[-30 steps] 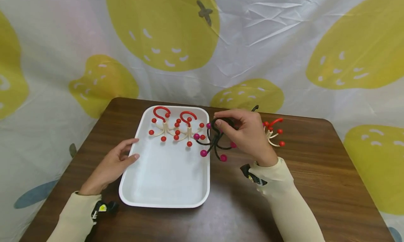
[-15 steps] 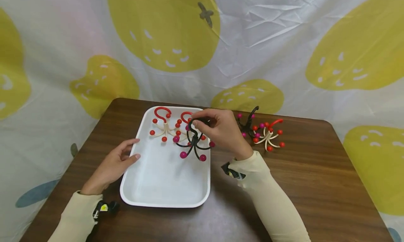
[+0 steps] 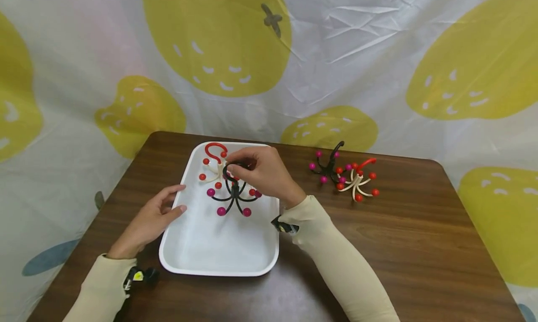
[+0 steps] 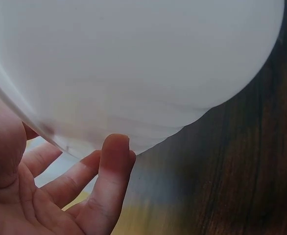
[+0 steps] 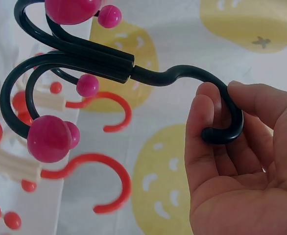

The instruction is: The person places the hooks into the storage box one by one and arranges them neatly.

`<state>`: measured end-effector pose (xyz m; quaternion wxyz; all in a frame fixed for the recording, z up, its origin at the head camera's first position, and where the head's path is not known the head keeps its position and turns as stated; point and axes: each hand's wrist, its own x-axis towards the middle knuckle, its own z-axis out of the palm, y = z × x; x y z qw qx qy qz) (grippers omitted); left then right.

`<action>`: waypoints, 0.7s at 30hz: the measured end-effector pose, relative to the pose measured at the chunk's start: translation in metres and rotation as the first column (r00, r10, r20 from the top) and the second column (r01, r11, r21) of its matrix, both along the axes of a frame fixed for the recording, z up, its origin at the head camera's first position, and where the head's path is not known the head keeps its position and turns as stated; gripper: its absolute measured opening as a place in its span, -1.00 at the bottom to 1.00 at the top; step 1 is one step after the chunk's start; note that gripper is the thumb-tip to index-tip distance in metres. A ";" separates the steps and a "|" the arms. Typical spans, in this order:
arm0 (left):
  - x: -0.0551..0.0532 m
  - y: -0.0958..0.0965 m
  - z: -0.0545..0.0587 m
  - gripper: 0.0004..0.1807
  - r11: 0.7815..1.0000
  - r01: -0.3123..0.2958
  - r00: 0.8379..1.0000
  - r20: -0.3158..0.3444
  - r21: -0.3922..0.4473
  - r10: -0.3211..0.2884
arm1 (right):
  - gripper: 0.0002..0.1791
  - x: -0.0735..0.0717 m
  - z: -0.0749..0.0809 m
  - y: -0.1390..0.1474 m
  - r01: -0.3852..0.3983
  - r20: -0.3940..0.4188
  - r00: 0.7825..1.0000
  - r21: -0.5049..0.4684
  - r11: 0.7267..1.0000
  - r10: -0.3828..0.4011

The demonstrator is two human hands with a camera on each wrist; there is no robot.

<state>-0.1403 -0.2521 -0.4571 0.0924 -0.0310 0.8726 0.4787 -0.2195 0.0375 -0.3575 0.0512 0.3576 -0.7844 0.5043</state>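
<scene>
My right hand (image 3: pixel 265 172) pinches the curved top of a black multi-arm hanging hook (image 3: pixel 234 191) with magenta ball tips. The hook hangs upright over the white tray (image 3: pixel 218 261). In the right wrist view its bent end (image 5: pixel 236 117) lies between thumb and fingers. Under and behind it in the tray are two cream hooks with red tops: one cream hook (image 3: pixel 216 152) shows at the far left, the other is mostly hidden in the head view. My left hand (image 3: pixel 149 217) holds the tray's left rim; the left wrist view shows fingers (image 4: pixel 114 171) against the wall.
At the back right of the brown wooden table (image 3: pixel 399 233) stand another black hook (image 3: pixel 329 165) with magenta balls and a cream hook (image 3: pixel 357 182) with a red top, close together. A patterned cloth (image 3: pixel 235 46) hangs behind the table.
My right hand has carried the black hook leftward from beyond the tray's right edge to over its middle, uncovering the two hooks on the table. The left hand stays at the rim.
</scene>
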 end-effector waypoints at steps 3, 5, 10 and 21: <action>-0.001 0.000 0.001 -0.32 1.000 -0.003 1.000 0.001 -0.001 0.003 | -0.85 -0.002 -0.003 -0.010 -0.008 0.021 1.000 0.015 1.000 0.007; -0.001 -0.001 0.000 -0.33 1.000 -0.006 1.000 0.000 -0.007 0.006 | -0.85 -0.003 -0.004 -0.015 -0.006 0.024 1.000 0.030 1.000 0.005; -0.001 -0.002 -0.002 -0.33 1.000 -0.003 1.000 -0.007 0.001 0.003 | -0.85 -0.005 -0.009 -0.026 0.006 0.039 0.999 0.057 0.998 -0.009; -0.001 -0.002 0.000 -0.34 1.000 0.005 1.000 0.004 0.015 -0.005 | -0.84 -0.011 -0.020 -0.043 0.016 0.064 0.998 0.102 0.995 -0.022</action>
